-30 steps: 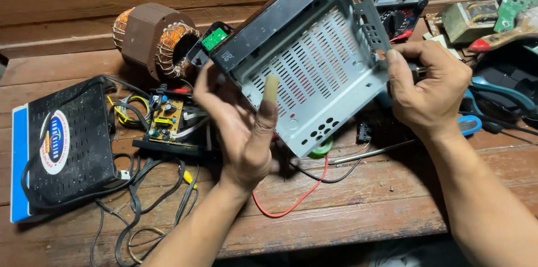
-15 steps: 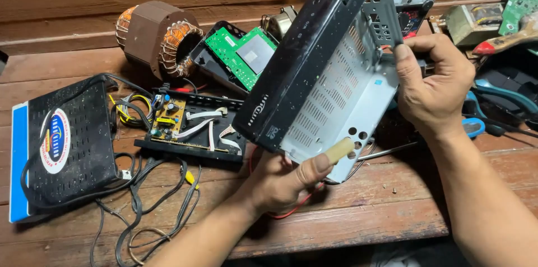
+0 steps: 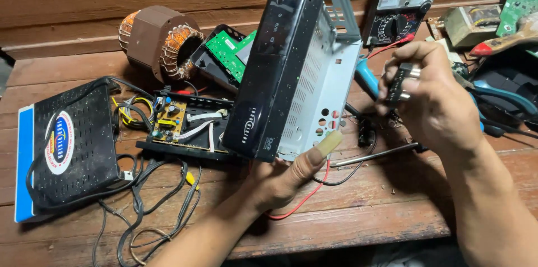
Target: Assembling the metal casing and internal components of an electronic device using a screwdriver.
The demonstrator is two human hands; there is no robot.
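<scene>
Metal chassis [image 3: 302, 71]: upright, pinched at its near corner by left hand [image 3: 283, 180]. Right hand [image 3: 434, 96] clamps small connector [image 3: 399, 83]. Risk: chassis toppling onto open circuit board [image 3: 185, 127].

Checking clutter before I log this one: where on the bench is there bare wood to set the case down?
Bare wood lies along the front edge of the bench, between the red wire and the right hand's forearm, and behind the black box, left of the motor stator. Cables, the open circuit board and the multimeter corner are crowded.
</scene>
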